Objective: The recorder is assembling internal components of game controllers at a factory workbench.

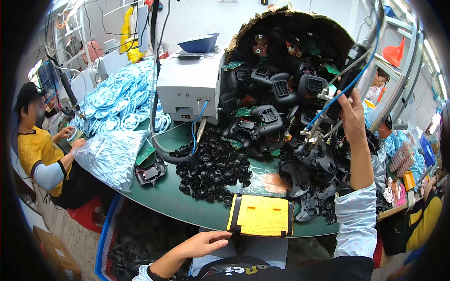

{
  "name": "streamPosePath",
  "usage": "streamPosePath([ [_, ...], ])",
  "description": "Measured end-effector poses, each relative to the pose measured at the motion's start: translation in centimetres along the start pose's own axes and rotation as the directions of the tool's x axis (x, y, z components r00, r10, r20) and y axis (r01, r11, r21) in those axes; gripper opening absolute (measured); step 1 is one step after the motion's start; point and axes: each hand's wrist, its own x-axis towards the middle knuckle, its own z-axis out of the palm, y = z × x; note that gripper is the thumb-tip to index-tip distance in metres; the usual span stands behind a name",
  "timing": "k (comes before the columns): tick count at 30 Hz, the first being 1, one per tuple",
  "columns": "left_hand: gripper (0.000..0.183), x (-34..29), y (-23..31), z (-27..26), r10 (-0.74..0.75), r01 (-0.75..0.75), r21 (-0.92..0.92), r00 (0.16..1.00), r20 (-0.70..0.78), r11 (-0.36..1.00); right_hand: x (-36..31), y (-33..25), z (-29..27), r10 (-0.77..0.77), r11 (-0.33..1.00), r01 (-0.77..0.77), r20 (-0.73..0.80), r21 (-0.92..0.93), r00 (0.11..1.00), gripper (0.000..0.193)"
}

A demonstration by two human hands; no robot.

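Observation:
My right hand is closed around the dark body of a hanging power screwdriver, and a blue hose runs alongside it. The tool's metal tip points down over a heap of black game controller shells. Lower down, my left hand has its fingers stretched out and holds nothing. It lies at the table's front edge, just left of a yellow pad bound with black tape. Black thumbstick caps are piled in the middle of the green table.
Behind the caps stands a white screw feeder box with a blue tray on top. A large torn carton spills controller parts. Pale blue rings are heaped at left, near a seated co-worker. A blue-rimmed bin sits below.

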Motion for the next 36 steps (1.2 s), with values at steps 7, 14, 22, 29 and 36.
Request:
streamPosePath([
  [7, 0.024, 3.3, 5.4, -0.2, 0.357, -0.317, 0.193, 0.905, -0.231, 0.928, -0.7, -6.2, 3.4, 0.007, 0.990, 0.001, -0.051, 0.142, 0.999, 0.047],
  [14, 0.031, 9.3, 8.3, 1.8, 0.725, -0.553, 0.494, 0.628, -0.282, 0.671, -6.1, -8.9, 6.2, -0.023, 0.887, -0.019, 0.087, 0.462, 0.996, 0.052],
  [22, 0.019, 11.5, 8.4, 1.6, 0.830, -0.444, 0.726, 0.456, -0.322, 0.526, -7.1, -7.8, 7.3, -0.028, 0.837, -0.112, 0.246, 0.536, 0.969, 0.052],
  [29, 0.012, 11.5, 8.2, 1.5, 0.777, -0.391, 0.685, 0.451, -0.439, 0.614, -7.1, -7.3, 7.7, -0.049, 0.842, -0.091, 0.243, 0.532, 0.969, 0.050],
  [36, 0.012, 11.8, 7.1, 1.5, 0.650, -0.507, 0.408, 0.575, -0.497, 0.760, -6.7, -6.8, 7.9, -0.111, 0.810, -0.084, 0.292, 0.580, 0.950, 0.049],
])
